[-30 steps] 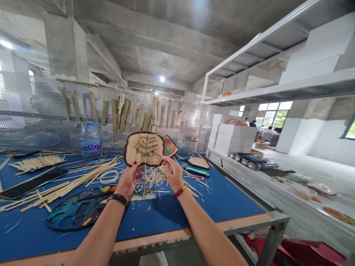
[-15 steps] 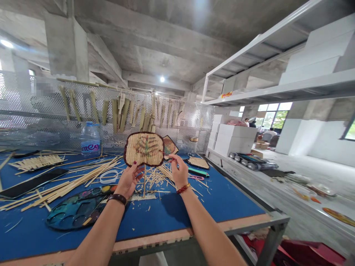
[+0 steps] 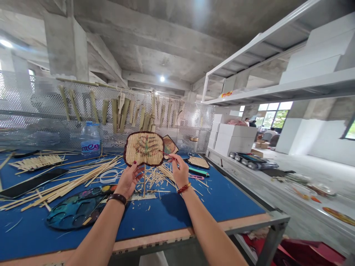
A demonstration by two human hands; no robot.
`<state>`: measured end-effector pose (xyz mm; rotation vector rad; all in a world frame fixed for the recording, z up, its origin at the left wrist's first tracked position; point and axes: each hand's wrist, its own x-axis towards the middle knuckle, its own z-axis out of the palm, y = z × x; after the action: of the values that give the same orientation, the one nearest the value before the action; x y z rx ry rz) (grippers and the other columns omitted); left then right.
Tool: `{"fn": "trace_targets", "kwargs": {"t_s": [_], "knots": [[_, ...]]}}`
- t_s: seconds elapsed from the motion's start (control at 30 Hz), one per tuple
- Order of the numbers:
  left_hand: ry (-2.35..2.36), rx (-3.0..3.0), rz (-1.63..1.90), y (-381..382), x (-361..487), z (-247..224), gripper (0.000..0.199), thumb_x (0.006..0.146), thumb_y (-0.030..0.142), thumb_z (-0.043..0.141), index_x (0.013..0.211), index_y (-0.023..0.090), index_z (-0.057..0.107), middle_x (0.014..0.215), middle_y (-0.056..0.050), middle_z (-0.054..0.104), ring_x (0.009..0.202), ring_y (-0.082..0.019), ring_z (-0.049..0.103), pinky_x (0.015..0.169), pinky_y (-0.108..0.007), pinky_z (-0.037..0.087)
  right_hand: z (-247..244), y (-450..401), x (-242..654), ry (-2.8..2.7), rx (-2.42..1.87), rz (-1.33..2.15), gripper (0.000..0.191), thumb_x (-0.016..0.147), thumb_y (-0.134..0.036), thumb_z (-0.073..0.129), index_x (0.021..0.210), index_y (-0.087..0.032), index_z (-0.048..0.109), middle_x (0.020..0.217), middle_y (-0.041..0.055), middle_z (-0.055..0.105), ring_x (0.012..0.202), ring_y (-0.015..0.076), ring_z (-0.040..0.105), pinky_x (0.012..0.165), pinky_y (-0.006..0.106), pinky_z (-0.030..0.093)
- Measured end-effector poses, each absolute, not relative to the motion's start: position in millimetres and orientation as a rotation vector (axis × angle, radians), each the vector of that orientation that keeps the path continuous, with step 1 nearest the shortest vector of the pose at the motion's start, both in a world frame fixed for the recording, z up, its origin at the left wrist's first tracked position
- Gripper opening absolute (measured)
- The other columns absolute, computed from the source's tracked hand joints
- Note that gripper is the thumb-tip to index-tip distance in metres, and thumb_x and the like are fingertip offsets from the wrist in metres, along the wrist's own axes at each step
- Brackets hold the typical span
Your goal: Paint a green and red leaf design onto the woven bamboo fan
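Note:
A woven hand fan (image 3: 144,148) with a dark bound rim and a thin stick handle is held upright above the table. A leaf-like pattern in green and red covers its middle. My left hand (image 3: 129,180) grips the fan at its lower left edge, thumb in front. Closed around a thin paintbrush (image 3: 165,153) is my right hand (image 3: 179,169), and the brush tip reaches the right part of the fan's face. Below and left lies a paint palette (image 3: 74,208) with stained wells, beside my left forearm.
Bamboo strips (image 3: 74,181) are strewn over the blue table (image 3: 219,199). Also there: a water bottle (image 3: 90,139), a roll of white tape (image 3: 108,177), a green-black cutter (image 3: 199,172) and another woven fan (image 3: 198,162). Behind stands a perforated screen (image 3: 194,122); shelving (image 3: 277,92) is at right.
The brush tip has shifted slightly left on the fan's face, and my right hand has moved very little. The fan and my left hand stay nearly in place.

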<state>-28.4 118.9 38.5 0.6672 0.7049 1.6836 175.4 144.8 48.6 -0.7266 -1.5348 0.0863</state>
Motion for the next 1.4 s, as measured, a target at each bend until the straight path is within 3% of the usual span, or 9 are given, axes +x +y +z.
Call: {"fn": "trace_targets", "kwargs": {"t_s": [0.4,0.9,1.4], "knots": [[0.706,0.662,1.682,118.4,-28.5,39.4,0.001,0.088,0.016,0.059,0.088,0.017,0.059,0.083,-0.004,0.072,0.069,-0.014,0.07,0.057,-0.024,0.054,48.0,146.5,176.1,-1.56,-0.703,0.05,0.026,0.092,-0.017,0.044,0.107,-0.02,0.065,0.098,0.005,0.072,0.081,0.0156,0.069,0.075,0.027,0.054],[0.704,0.668,1.676,118.9,-27.2,40.1,0.003,0.088,0.016,0.059,0.089,0.018,0.06,0.082,-0.003,0.072,0.068,-0.014,0.07,0.057,-0.024,0.054,47.3,148.5,176.9,-1.654,-0.707,-0.125,0.031,0.093,-0.016,0.042,0.112,-0.021,0.067,0.109,0.0061,0.072,0.096,0.0186,0.068,0.09,0.033,0.053],[0.707,0.67,1.671,117.6,-26.7,40.6,0.002,0.087,0.016,0.061,0.088,0.018,0.06,0.082,-0.003,0.072,0.07,-0.014,0.07,0.057,-0.023,0.054,47.5,147.8,179.4,-1.571,-0.727,-0.06,0.03,0.094,-0.017,0.043,0.111,-0.022,0.067,0.105,0.0056,0.072,0.088,0.0173,0.07,0.086,0.032,0.054]]}}
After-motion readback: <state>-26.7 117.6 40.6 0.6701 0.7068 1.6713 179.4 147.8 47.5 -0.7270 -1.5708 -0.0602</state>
